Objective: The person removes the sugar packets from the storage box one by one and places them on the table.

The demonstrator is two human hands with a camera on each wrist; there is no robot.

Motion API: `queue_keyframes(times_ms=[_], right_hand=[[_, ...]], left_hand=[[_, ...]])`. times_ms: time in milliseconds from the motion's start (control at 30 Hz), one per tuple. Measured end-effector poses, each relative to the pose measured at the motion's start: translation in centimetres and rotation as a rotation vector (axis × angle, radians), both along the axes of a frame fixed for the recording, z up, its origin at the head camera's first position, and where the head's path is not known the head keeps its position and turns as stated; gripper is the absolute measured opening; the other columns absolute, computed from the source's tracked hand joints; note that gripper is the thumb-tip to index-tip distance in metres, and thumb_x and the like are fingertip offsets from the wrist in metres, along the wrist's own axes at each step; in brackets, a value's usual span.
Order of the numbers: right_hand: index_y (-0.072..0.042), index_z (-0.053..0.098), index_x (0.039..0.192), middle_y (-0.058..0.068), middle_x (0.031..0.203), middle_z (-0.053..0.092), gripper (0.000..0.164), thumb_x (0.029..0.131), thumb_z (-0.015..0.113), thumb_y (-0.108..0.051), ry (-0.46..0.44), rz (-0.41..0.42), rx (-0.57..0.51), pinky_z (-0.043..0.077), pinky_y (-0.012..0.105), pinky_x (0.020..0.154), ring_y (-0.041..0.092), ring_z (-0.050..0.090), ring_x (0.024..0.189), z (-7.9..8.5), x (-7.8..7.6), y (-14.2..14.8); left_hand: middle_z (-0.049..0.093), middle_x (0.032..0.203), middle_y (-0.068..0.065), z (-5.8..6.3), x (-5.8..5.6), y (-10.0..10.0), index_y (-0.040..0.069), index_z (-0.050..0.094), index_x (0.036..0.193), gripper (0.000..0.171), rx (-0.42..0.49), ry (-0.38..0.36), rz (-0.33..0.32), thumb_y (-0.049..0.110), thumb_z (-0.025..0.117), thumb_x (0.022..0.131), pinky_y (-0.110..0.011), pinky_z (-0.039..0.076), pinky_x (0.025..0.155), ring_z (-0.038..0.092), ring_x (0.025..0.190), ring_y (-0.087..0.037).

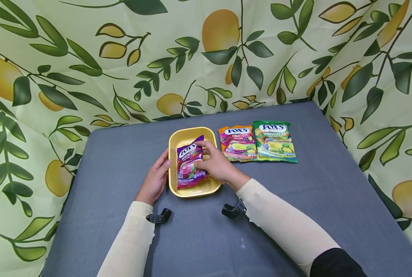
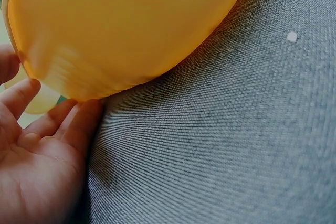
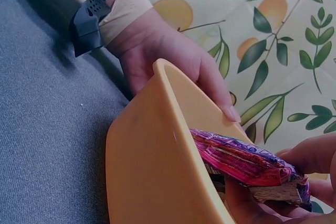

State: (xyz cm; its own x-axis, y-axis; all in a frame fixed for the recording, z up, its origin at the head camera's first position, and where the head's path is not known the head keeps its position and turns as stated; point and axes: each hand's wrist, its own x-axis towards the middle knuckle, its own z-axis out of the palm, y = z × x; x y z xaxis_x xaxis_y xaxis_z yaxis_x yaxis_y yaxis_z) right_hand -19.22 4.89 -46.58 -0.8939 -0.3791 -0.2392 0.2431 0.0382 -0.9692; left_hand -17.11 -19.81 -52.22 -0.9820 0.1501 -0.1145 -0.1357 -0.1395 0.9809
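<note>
A purple bag of Fox's Berries candy (image 1: 189,164) lies slanted inside a yellow plastic tub (image 1: 194,131). My right hand (image 1: 217,163) reaches over the tub's right side and pinches the bag's edge between thumb and fingers. In the right wrist view, the bag (image 3: 247,161) is seen edge-on above the tub's near wall (image 3: 152,150), with right fingers (image 3: 315,156) around its end. My left hand (image 1: 156,179) rests along the tub's left side, its thumb by the rim. The left wrist view shows those fingertips (image 2: 86,106) against the tub's outer wall (image 2: 131,24).
Just right of the tub, an orange bag of Fox's Fruits candy (image 1: 238,144) and a green Fox's Spring Tea bag (image 1: 275,142) lie side by side. Grey cloth covers the table (image 1: 199,234). Behind it hangs a leaf-and-fruit printed curtain (image 1: 192,69).
</note>
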Motion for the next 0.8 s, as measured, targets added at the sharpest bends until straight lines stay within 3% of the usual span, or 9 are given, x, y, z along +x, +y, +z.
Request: queue_keyframes(times_ms=[800], right_hand=[[-0.018,0.048,0.163,0.023,0.149,0.051,0.071,0.102,0.063,0.013,-0.095,-0.01,-0.207,0.063,0.05,0.091,0.043,0.064,0.124,-0.31,-0.29,0.89]], left_hand=[[0.03,0.176,-0.001,0.17,0.03,-0.07,0.021,0.031,0.174,0.058,-0.044,-0.028,-0.001,0.024,0.047,0.119,-0.042,0.032,0.125,0.034,0.157,-0.02]])
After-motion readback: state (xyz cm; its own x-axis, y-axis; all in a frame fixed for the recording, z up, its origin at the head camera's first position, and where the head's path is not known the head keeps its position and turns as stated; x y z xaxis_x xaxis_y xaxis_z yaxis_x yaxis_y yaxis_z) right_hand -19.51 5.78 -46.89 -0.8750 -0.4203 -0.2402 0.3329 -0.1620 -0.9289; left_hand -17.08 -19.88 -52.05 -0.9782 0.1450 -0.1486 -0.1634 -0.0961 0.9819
